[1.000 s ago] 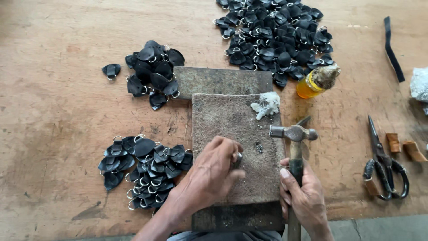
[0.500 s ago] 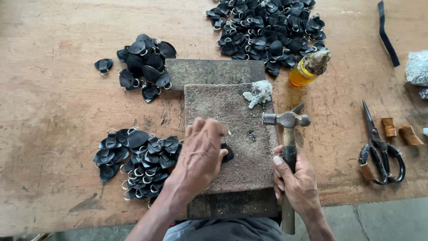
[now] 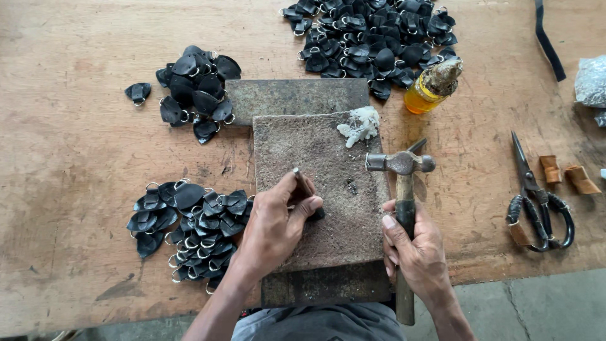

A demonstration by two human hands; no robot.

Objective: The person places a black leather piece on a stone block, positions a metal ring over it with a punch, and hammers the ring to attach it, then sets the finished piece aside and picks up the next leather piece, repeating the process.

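Wooden-handled hammer raised; block right half free.

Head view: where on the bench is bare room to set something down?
Bare wood lies left of the two left-hand piles of black tabs, and between hammer and scissors. Crowded: top centre around the big pile and bottle.

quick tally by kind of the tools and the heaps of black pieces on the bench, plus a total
hammer, held in the right hand: 1
punch, held in the left hand: 1
scissors: 1
heaps of black pieces, far, upper left, near left: 3
amber bottle: 1
total: 7
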